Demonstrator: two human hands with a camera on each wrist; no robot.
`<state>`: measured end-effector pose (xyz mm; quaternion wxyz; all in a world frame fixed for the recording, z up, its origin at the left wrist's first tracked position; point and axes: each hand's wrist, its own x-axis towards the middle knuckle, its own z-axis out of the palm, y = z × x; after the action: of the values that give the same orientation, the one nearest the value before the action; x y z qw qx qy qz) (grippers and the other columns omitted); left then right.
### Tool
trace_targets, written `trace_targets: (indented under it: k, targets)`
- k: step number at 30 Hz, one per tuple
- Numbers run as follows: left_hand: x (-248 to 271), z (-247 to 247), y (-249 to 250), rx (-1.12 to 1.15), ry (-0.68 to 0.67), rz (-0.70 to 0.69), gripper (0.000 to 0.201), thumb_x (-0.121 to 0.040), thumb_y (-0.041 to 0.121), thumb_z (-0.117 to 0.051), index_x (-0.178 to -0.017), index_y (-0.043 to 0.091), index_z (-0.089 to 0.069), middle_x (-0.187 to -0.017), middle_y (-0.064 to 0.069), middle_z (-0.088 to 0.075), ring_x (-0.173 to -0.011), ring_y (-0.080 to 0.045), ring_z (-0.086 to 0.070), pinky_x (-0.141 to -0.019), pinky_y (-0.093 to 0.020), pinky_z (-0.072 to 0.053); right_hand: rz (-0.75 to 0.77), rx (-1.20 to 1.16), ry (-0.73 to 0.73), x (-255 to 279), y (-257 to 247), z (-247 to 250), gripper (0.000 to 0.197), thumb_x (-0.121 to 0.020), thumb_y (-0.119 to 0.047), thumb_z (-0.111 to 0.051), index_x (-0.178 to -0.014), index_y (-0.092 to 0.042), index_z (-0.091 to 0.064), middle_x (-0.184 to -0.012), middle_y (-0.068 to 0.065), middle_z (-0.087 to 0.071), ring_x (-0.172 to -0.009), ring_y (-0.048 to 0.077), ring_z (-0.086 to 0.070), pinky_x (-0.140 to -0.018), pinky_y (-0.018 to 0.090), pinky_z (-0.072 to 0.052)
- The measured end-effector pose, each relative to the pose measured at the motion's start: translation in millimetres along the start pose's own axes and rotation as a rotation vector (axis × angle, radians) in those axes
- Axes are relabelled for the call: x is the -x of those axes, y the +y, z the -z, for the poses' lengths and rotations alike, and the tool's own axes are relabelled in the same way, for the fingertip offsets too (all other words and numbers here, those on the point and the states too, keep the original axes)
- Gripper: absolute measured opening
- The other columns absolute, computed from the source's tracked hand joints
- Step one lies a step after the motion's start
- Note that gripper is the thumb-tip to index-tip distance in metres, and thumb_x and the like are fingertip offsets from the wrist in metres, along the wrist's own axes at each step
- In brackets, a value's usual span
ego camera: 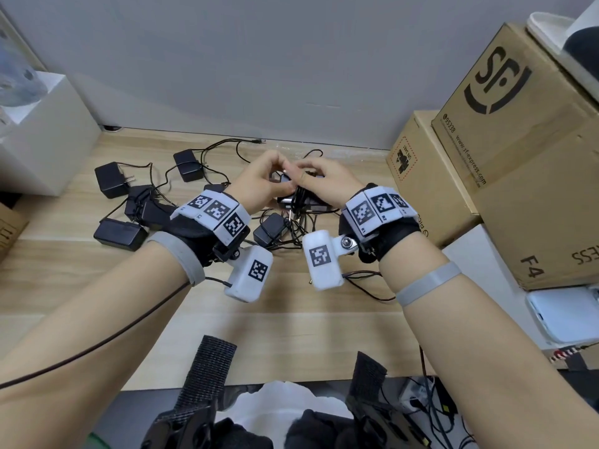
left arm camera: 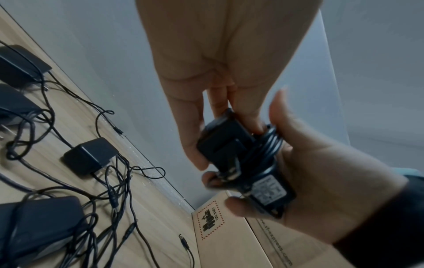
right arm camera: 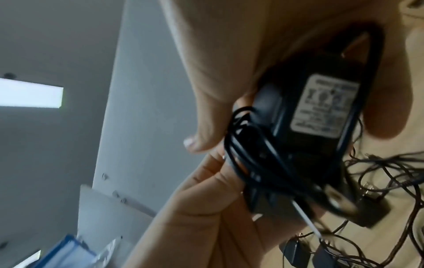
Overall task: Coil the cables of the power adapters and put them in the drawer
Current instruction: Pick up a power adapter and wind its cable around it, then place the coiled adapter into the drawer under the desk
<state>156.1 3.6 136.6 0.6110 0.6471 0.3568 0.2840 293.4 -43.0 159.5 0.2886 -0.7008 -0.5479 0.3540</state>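
At the far left of the pale wooden tabletop [ego camera: 291, 335] a white box [ego camera: 48, 131] stands against the grey wall. Right of it lie several loose black plug-in power adapters [ego camera: 111, 179], their thin black cables [ego camera: 227, 147] tangled across the wood; one block [ego camera: 120, 234] lies nearest the person's left forearm.

The left hand [ego camera: 259, 181], with a marker-covered band on its wrist, is raised above the middle of the table, its fingers curled round one end of a black power adapter with a white label [left arm camera: 268, 192]. In the left wrist view the fingertips [left arm camera: 195, 156] press against the adapter's body, and turns of the black cable loops [left arm camera: 270, 143] are wound round it.

The right hand [ego camera: 324, 179] meets the left over the same adapter and grips its other end; the thumb and fingers pinch the wound loops against the block, so both hands are closed on it. The adapter is held clear of the table, above the tangle.

At the right stand stacked brown cardboard shipping boxes [ego camera: 518, 157], the lower one [ego camera: 418, 176] bearing a red-dashed warning label. No view shows the drawer.
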Motion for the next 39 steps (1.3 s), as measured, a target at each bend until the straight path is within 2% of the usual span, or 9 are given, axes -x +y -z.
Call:
trace_targets:
  k: [9, 13, 19, 23, 28, 31, 34, 37, 39]
  targets:
    - [-4, 5, -7, -0.095, 0.186, -0.034, 0.026, -0.089, 0.004, -0.054, -0.08, 0.025, -0.044, -0.083, -0.007, -0.053, -0.081, -0.024, -0.05, -0.078, -0.046, -0.046, -0.021, -0.248, -0.133, 4, 8, -8, 0.007, -0.08, -0.016, -0.07, -0.087, -0.016, -0.068, -0.077, 0.0, -0.065, -0.07, 0.01, -0.061, -0.078, 0.027, -0.052]
    - [-4, 10, -13, -0.148, 0.31, 0.043, 0.024, -0.092, 0.012, -0.053, -0.077, 0.027, -0.041, -0.072, 0.003, -0.05, -0.065, -0.006, -0.054, -0.056, -0.017, -0.045, -0.031, -0.18, -0.137, 3, 10, -11, 0.018, -0.077, -0.021, -0.073, -0.093, -0.014, -0.069, -0.075, -0.003, -0.065, -0.065, 0.007, -0.061, -0.072, 0.022, -0.052]
    - [17, 22, -37, -0.037, 0.248, 0.261, 0.019, -0.089, 0.015, -0.06, -0.076, 0.022, -0.047, -0.071, 0.004, -0.051, -0.064, -0.009, -0.054, -0.066, -0.035, -0.044, -0.068, -0.156, -0.333, 6, 18, -37, 0.018, -0.077, -0.016, -0.074, -0.093, -0.017, -0.065, -0.083, -0.01, -0.063, -0.076, 0.004, -0.058, -0.079, 0.017, -0.047]
    - [49, 31, -53, 0.018, 0.336, 0.325, 0.011, -0.088, 0.02, -0.061, -0.082, 0.021, -0.052, -0.077, 0.005, -0.05, -0.069, -0.008, -0.053, -0.061, -0.028, -0.048, -0.161, -0.237, -0.495, 5, 16, -77, 0.007, -0.08, -0.012, -0.068, -0.084, -0.012, -0.063, -0.08, 0.004, -0.062, -0.073, 0.015, -0.058, -0.076, 0.028, -0.049]
    - [124, 48, -87, 0.339, 0.48, 0.543, 0.019, -0.093, 0.035, -0.049, -0.103, 0.02, -0.056, -0.087, 0.012, -0.06, -0.063, 0.001, -0.061, -0.052, -0.018, -0.049, -0.364, -0.51, -0.528, 9, 10, -147, 0.02, -0.075, -0.008, -0.067, -0.092, -0.005, -0.058, -0.098, 0.022, -0.062, -0.092, 0.035, -0.061, -0.087, 0.045, -0.05]
    - [176, 58, -110, 0.428, 0.509, 0.552, 0.024, -0.091, 0.023, -0.054, -0.115, 0.018, -0.054, -0.082, 0.014, -0.063, -0.064, 0.0, -0.062, -0.05, -0.017, -0.048, -0.539, -0.663, -0.615, 24, 1, -185, 0.018, -0.082, -0.002, -0.061, -0.098, -0.001, -0.055, -0.099, 0.02, -0.06, -0.103, 0.036, -0.059, -0.095, 0.057, -0.045]
    - [229, 72, -132, 0.477, 0.583, 0.496, 0.025, -0.079, 0.009, -0.067, -0.098, 0.021, -0.057, -0.074, 0.012, -0.063, -0.061, 0.0, -0.063, -0.051, -0.017, -0.049, -0.503, -0.7, -0.706, 45, -8, -222, 0.022, -0.082, 0.003, -0.06, -0.096, -0.008, -0.049, -0.091, 0.015, -0.057, -0.086, 0.028, -0.063, -0.081, 0.048, -0.053]
    - [290, 88, -156, 0.542, 0.573, 0.503, 0.048, -0.051, 0.024, -0.084, -0.094, 0.024, -0.065, -0.082, 0.008, -0.068, -0.07, -0.006, -0.064, -0.059, -0.022, -0.051, -0.353, -0.529, -0.825, 77, -11, -267, 0.025, -0.081, 0.009, -0.06, -0.088, -0.013, -0.051, -0.071, 0.003, -0.058, -0.058, 0.011, -0.062, -0.059, 0.025, -0.055]
    - [333, 94, -178, 0.548, 0.554, 0.562, 0.051, -0.038, 0.028, -0.086, -0.087, 0.029, -0.073, -0.084, 0.009, -0.07, -0.075, -0.009, -0.065, -0.071, -0.03, -0.05, -0.25, -0.343, -0.935, 102, -4, -305, 0.025, -0.082, 0.005, -0.062, -0.085, -0.017, -0.051, -0.072, -0.001, -0.056, -0.063, 0.013, -0.059, -0.059, 0.02, -0.051]
